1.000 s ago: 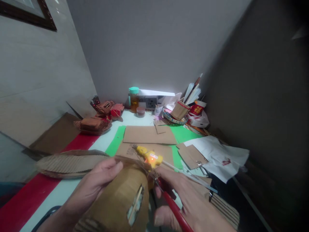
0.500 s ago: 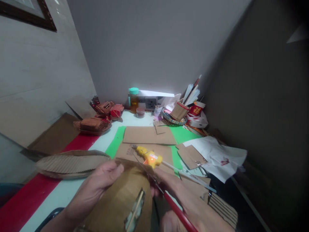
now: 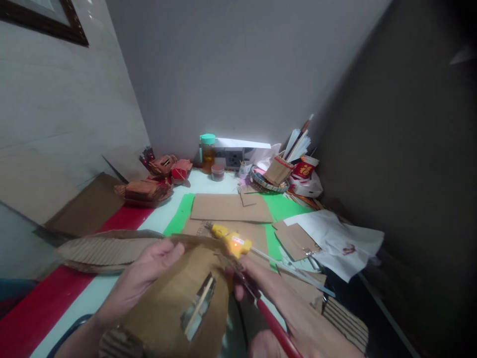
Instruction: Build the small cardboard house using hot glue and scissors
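Note:
A curved brown cardboard piece [image 3: 167, 308] with a slot-shaped opening fills the lower middle, and a thin stick crosses that opening. My left hand [image 3: 149, 268] pinches its upper left edge between thumb and fingers. Red-handled scissors [image 3: 274, 323] are in my right hand [image 3: 286, 298], their blades at the cardboard's upper right edge. The blade tips are partly hidden by the cardboard. Just beyond the hands lies a yellow glue gun [image 3: 231, 240] with a lit orange light.
A long ribbed cardboard shape [image 3: 108, 251] lies on the left. Flat cardboard [image 3: 227, 206] and white paper [image 3: 335, 233] are on the table. Red cardboard models [image 3: 143, 191], a teal-lidded bottle [image 3: 207, 154] and a woven basket [image 3: 268, 183] stand along the back.
The cardboard piece and my left hand have shifted slightly left, and the cardboard has turned a little, showing more of its ribbed lower end. The scissor blades show less of their tips.

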The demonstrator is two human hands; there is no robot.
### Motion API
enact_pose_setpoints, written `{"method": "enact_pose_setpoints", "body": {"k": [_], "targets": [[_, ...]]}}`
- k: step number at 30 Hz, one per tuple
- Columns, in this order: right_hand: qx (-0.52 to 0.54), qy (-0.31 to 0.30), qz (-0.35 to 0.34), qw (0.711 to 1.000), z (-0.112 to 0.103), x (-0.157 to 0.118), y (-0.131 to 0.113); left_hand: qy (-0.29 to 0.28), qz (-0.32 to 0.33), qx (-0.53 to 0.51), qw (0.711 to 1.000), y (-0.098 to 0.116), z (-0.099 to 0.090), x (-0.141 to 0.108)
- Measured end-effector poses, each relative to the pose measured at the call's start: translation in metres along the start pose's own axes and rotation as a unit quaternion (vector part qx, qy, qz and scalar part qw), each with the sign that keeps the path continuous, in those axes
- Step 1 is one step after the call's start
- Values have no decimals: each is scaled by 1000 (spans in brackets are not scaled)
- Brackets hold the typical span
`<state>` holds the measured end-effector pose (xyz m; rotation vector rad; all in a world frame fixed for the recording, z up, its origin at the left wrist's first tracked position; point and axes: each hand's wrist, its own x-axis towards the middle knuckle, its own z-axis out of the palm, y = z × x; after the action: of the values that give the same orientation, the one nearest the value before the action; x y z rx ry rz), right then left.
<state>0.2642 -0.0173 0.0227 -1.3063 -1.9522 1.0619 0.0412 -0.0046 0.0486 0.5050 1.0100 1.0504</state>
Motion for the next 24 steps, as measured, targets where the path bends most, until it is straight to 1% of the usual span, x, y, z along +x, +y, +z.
{"method": "enact_pose_setpoints", "body": {"k": [4, 7, 10, 11, 13, 15, 19, 24], "targets": [[10, -28, -17, 999, -15, 3, -5, -35, -7, -14, 999, -6, 6, -3], [25, -32, -41, 998, -20, 1, -11, -52, -19, -24, 998, -8, 7, -2], [43, -36, -66, 996, -24, -6, -20, -47, -29, -24, 998, -9, 3, 2], [41, -41, -57, 997, -25, -9, -23, -44, -33, -21, 998, -8, 0, 4], [26, -46, -18, 998, -27, -14, -30, -45, -43, -13, 998, -7, -3, 7], [11, -42, 12, 999, -29, -16, -35, -45, -45, -8, 998, -7, -3, 8], [2, -35, 7, 999, -29, -17, -38, -17, -21, -18, 999, -6, 5, 1], [0, 9, -17, 1000, -22, -19, -30, 11, -20, -45, 999, -8, 16, -7]]}}
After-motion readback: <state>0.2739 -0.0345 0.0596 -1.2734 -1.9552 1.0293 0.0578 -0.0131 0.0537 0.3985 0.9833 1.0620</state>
